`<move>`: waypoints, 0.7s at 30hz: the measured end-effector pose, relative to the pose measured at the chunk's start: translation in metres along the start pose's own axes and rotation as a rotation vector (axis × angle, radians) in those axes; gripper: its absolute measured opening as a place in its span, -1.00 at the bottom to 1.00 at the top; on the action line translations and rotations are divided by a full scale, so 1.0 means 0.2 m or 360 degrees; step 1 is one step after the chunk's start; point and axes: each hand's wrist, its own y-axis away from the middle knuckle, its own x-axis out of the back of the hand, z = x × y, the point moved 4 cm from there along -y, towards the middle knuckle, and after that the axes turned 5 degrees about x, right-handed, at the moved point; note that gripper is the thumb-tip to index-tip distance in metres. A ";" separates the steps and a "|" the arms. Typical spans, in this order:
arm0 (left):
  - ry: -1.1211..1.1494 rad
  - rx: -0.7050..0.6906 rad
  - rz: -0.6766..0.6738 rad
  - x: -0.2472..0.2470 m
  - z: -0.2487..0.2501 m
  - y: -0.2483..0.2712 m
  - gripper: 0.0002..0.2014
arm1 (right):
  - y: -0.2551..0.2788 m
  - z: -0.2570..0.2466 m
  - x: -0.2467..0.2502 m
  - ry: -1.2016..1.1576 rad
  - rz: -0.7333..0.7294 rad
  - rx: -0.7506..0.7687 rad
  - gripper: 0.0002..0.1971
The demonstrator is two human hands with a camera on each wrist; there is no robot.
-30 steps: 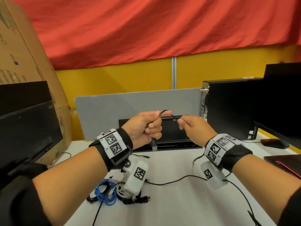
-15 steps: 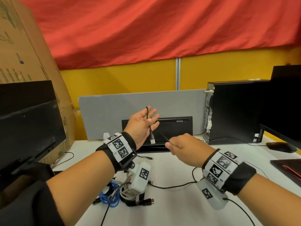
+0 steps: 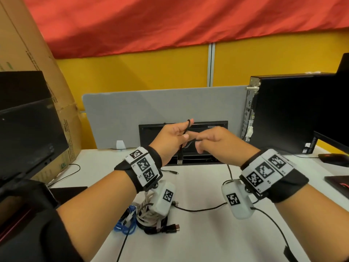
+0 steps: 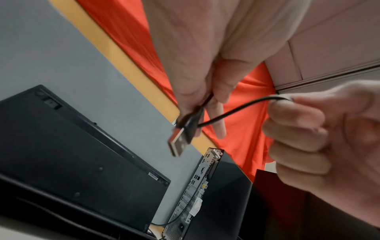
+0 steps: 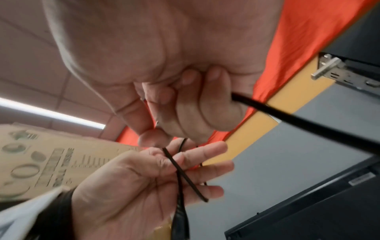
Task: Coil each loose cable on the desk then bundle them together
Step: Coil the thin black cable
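1. Cable: a thin black cable (image 3: 186, 132) is held in the air above the white desk (image 3: 198, 233), between both hands, in front of the grey divider panel (image 3: 151, 110).
2. The left hand (image 3: 171, 138) has its fingers mostly straight and spread; the cable loops over them and down across the palm, and its USB plug (image 4: 178, 141) hangs just below that hand.
3. The right hand (image 3: 217, 139), just beside the left, has its fingers curled round the running length of cable (the wrist view shows it passing out of the fist).
4. The rest of the cable trails down to the desk below the right hand.
5. Near the left forearm, on the desk, lies a pile of coiled cables (image 3: 147, 218), blue, white and black.
6. Handling, as a judgement: the cable looks light, limp and smooth, so loops may slip off straight fingers. Best taken near the plug, with the thumb pinning each turn against the palm while the other hand feeds slack gently.
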 end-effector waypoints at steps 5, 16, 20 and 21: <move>0.0210 0.0006 -0.0211 -0.07 -0.03 -0.02 -0.61 | -0.08 0.08 0.08 -0.0649 0.0275 -0.0036 -0.73; 0.0273 0.0043 -0.0099 -0.02 -0.24 -0.07 -0.57 | -0.13 0.38 -0.04 -0.0934 0.0686 -0.0128 -0.67; 0.0376 0.0065 -0.0103 -0.01 -0.29 -0.05 -0.60 | -0.13 0.40 -0.08 -0.0786 0.0728 -0.0067 -0.80; 0.0422 0.0058 -0.0120 -0.01 -0.30 -0.04 -0.61 | -0.13 0.40 -0.08 -0.0692 0.0762 -0.0018 -0.83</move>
